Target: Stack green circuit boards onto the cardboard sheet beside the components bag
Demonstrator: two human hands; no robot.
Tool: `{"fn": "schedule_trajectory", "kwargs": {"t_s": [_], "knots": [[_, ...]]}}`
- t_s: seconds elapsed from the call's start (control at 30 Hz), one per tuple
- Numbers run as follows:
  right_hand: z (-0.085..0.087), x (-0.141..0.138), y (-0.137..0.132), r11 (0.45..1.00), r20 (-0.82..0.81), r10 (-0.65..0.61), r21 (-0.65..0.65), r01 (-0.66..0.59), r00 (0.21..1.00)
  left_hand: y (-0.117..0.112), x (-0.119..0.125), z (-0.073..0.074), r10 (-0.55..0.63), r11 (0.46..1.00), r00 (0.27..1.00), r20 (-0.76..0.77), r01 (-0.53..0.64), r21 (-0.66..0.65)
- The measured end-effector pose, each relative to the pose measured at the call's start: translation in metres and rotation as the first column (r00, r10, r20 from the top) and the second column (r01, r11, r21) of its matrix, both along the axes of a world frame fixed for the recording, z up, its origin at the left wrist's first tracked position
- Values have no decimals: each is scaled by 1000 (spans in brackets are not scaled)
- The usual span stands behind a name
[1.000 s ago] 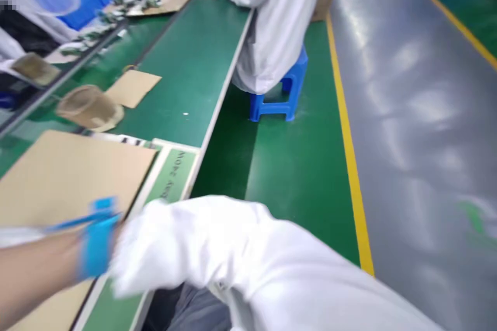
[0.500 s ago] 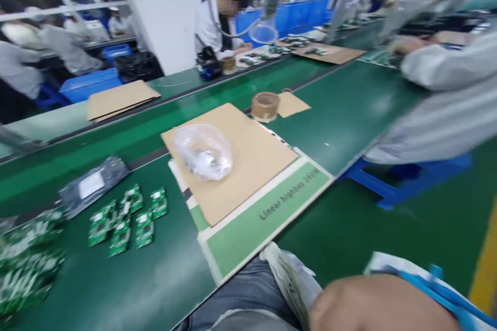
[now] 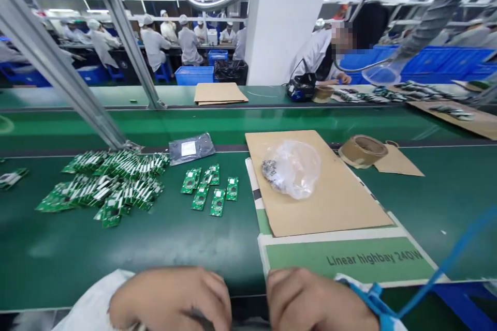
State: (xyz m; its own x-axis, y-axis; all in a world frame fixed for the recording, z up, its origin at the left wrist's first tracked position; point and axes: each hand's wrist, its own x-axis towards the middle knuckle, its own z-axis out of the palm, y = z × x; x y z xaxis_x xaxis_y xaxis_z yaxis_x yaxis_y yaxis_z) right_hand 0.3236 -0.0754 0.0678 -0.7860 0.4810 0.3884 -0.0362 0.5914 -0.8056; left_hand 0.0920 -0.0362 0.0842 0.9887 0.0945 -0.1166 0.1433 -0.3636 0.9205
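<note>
Circuit boards [image 3: 209, 194] lie loose in a small cluster on the worktop [image 3: 155, 248] ahead of your fingers, within easy reach, while your left hand [image 3: 171, 297] and right hand [image 3: 314, 302] rest curled at its near edge, grasping nothing visible.

Place: an electronics assembly factory, and I sit at one of its lines.
Work surface: a long green conveyor-belt tabletop [image 3: 217, 126] runs across in front of me.
Goods: small green printed circuit boards [image 3: 112, 183] lie on it in heaps.
People: workers in white coats and caps [image 3: 153, 46] sit along further lines behind.
Storage: blue plastic crates [image 3: 435, 62] are stacked at the back.
Fixtures: slanted grey metal frame posts [image 3: 58, 70] rise from the line.
</note>
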Motion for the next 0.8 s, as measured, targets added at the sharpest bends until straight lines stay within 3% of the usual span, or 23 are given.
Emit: {"fn": "schedule_trajectory", "kwargs": {"t_s": [0.13, 0.33, 0.5, 0.57, 0.63, 0.67, 0.73, 0.8], "knots": [[15, 11, 2, 987, 8, 82, -140, -80, 997, 16, -15, 5, -58, 989, 997, -43, 51, -140], [6, 2, 3, 931, -88, 214, -284, -230, 973, 22, -28, 1, -220, 957, 972, -79, 200, -212], [12, -1, -6, 965, -4, 122, -234, -119, 993, 19, -30, 15, -257, 950, 965, -54, 242, -197], [17, -4, -11, 988, 37, 66, -140, -61, 997, 13, -31, 25, -150, 978, 988, -35, 143, -151], [22, -9, -17, 997, -14, -76, -28, 76, 997, 4, -30, 36, 95, 993, 995, -23, -97, -63], [24, -13, -20, 985, -61, -171, 24, 173, 983, -3, -27, 40, 249, 968, 968, -4, -249, -6], [28, -23, -26, 929, -173, -340, 93, 359, 924, -17, -20, 46, 498, 860, 864, 74, -503, 90], [31, -33, -32, 874, -253, -438, 103, 475, 862, -33, -9, 46, 584, 776, 784, 211, -616, 136]]}}
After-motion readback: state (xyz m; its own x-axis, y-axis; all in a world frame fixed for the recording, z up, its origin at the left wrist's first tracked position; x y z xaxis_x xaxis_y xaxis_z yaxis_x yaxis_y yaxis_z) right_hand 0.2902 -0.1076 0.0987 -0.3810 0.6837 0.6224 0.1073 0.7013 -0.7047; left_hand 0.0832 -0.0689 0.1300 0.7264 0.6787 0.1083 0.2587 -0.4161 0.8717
